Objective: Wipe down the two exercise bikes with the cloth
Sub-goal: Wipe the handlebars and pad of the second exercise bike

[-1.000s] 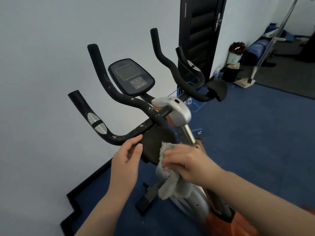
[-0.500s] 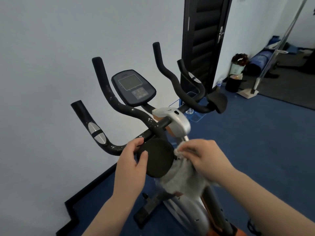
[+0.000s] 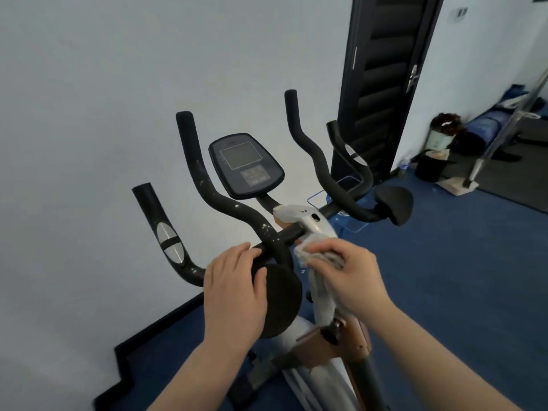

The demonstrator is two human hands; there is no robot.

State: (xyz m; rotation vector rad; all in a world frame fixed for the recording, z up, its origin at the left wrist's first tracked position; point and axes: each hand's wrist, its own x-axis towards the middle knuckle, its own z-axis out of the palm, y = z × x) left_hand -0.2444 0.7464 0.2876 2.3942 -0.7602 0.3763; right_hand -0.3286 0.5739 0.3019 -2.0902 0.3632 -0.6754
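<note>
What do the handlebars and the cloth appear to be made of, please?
The handlebars look like matte black foam or rubber sleeving, scuffed with white flecks. The cloth looks like soft grey fabric, perhaps microfibre, since it bunches and drapes limply.

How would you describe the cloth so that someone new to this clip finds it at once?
Start at the exercise bike by the white wall, and go down from its console to the silver stem. The cloth is the crumpled grey rag there, gripped by the right hand; unlike the round black pad beside it, it is pale and limp.

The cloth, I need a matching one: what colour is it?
Light grey; the cloth shows best in the head view, gripped by the right hand.
</note>
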